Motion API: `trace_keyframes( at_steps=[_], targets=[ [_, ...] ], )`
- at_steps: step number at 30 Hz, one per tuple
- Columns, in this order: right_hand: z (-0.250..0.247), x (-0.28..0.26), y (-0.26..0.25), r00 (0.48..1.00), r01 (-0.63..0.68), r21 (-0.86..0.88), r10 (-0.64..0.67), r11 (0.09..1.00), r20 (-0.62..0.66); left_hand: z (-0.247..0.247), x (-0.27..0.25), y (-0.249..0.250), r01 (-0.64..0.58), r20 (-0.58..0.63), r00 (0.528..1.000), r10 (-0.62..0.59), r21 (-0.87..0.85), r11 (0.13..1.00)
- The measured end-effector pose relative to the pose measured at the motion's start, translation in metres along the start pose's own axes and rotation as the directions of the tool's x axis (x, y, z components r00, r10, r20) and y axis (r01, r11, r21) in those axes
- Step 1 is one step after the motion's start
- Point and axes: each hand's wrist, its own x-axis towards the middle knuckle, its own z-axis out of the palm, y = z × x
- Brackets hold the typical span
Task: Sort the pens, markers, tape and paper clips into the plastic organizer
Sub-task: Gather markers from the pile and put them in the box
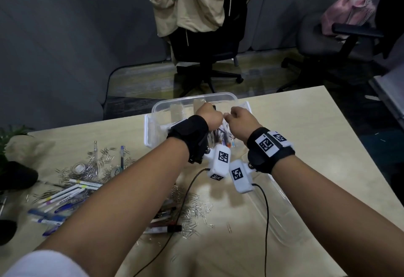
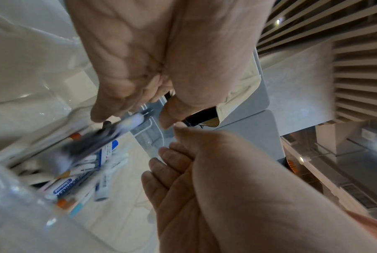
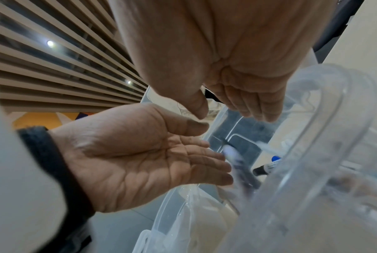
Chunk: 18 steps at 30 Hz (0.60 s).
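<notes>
Organizer [image 1: 196,99] under two empty hands

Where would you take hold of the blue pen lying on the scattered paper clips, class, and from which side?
Pinch the blue pen at mid-barrel, coming down from above, thumb and finger on its left and right sides. It lies flat, pointing away from the person, on top of the paper clips, so its sides look free.
</notes>
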Motion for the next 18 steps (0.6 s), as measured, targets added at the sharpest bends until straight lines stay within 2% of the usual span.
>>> trace_keyframes(
  at_steps=[5,10,15,18],
  targets=[
    [-0.004,-0.013,-0.003,0.999,0.036,0.031,-0.035,0.999,-0.039,-0.002,-0.003,-0.002,-0.043,-0.008,0.999,0.043,-0.022,0.999],
    [-0.002,-0.026,-0.012,0.986,0.13,0.081,-0.12,0.988,-0.114,-0.014,-0.015,-0.006,-0.146,-0.037,0.989,0.146,-0.005,0.989],
    [0.019,-0.05,-0.032,0.975,0.184,0.109,-0.168,0.977,-0.142,-0.045,-0.037,-0.029,-0.245,-0.075,0.966,0.248,0.044,0.969],
    [0.042,-0.067,-0.042,0.973,0.215,0.109,-0.205,0.97,-0.103,-0.073,-0.054,-0.055,-0.263,-0.087,0.959,0.271,0.09,0.96]
  ],
)
